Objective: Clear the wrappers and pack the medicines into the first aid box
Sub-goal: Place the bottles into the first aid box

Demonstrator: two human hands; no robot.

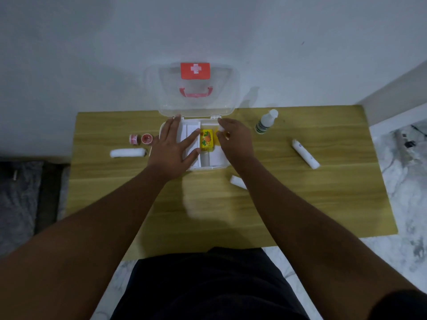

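The left hand [172,150] lies flat, fingers spread, on the open first aid box [213,161], the right hand [233,140] pinches something small, hard to identify, beside the yellow packet [206,139] lying lengthwise toward the lid [196,88].

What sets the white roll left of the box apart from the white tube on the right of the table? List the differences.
The white roll lies crosswise, level with the table edge; the white tube lies slanted, its far end toward the box. The roll looks soft and fuzzy, while the tube looks smooth, with a small mark near its far end. The roll is shorter; the tube is longer and slimmer. Both are white, lie flat on the wooden table, and remain outside the first aid box.
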